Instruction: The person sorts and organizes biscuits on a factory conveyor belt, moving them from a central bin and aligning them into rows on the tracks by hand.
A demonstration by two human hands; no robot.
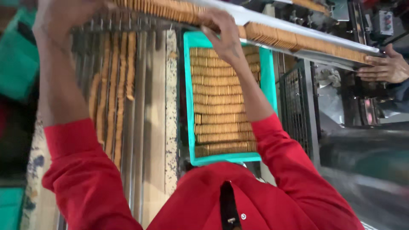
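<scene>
Both hands, the left hand (64,19) and right hand (221,32), pinch a biscuit row (170,8) between them; uneven squeezing could buckle it, spilling biscuits onto the teal tray (267,76) below.

**Surroundings of the Biscuit Line**

A teal tray (267,76) sits below centre, filled with horizontal rows of stacked tan biscuits (221,108) lying on edge. To its left, lengthwise metal guide channels (138,127) carry three columns of biscuits (111,93). A speckled strip (171,110) separates the channels from the tray. Right of the tray stands a dark wire-mesh guard (294,106). A co-worker's hand (383,68) rests at the right edge of the frame. Dark machinery (375,21) occupies the upper right corner. Green, blurred shapes (17,59) lie at far left.
</scene>
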